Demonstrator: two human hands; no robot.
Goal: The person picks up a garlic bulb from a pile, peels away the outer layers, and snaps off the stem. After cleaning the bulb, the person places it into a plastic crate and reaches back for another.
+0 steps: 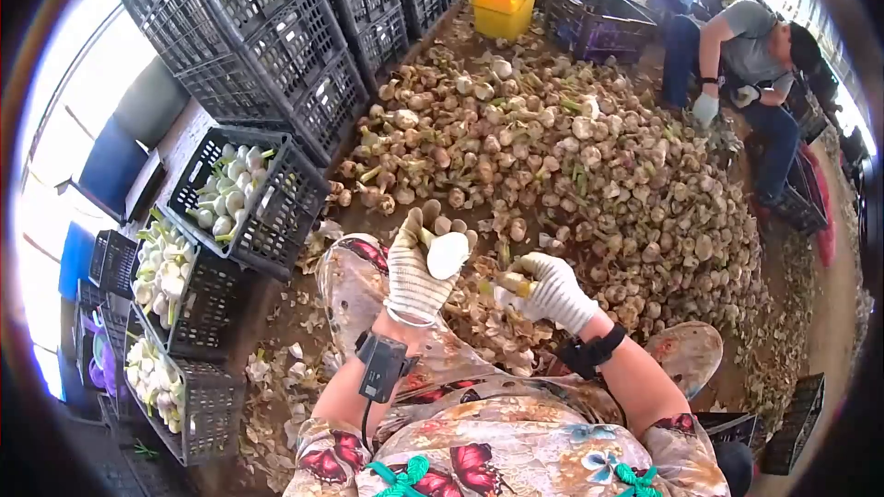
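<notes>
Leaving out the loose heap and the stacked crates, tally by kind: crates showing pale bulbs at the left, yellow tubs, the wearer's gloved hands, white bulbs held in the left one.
Crates with pale bulbs: 3
Yellow tub: 1
Gloved hands, left hand and right hand: 2
Held white bulb: 1
Total: 7

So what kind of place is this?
Probably a shed or warehouse for garlic. There's a huge pile of garlic on the floor, tall stacks of black crates, and more crates filled with clean white bulbs.
</notes>
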